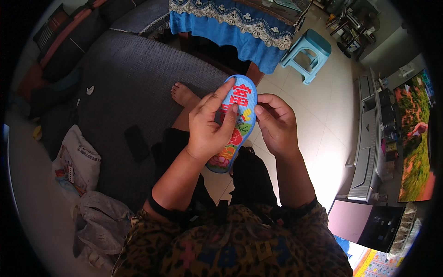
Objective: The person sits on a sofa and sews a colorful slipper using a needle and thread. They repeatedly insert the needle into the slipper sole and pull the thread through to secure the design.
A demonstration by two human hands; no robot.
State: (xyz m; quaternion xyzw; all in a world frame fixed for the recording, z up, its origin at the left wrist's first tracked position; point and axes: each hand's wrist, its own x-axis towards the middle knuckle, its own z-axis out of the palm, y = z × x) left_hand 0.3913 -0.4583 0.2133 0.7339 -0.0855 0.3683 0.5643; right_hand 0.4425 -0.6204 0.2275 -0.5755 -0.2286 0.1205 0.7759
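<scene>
An embroidered shoe insole (236, 134) with a blue edge, red stitched characters and a flower pattern is held up in front of my lap. My left hand (210, 124) grips it from the left, with the thumb and fingers lying across its patterned face. At its right edge, my right hand (277, 121) has the thumb and bent fingers pinched together. Whether a needle or thread sits in that pinch is too small to make out. The lower end of the insole is partly covered by my left hand and wrist.
I sit by a dark grey couch (138, 69) holding a black phone (136, 143) and a white bag (79, 159). Ahead stands a table with a blue lace-trimmed cloth (221, 27). A blue plastic stool (310, 53) is beyond right; a television (415, 138) and grey cabinet (364, 147) line the right.
</scene>
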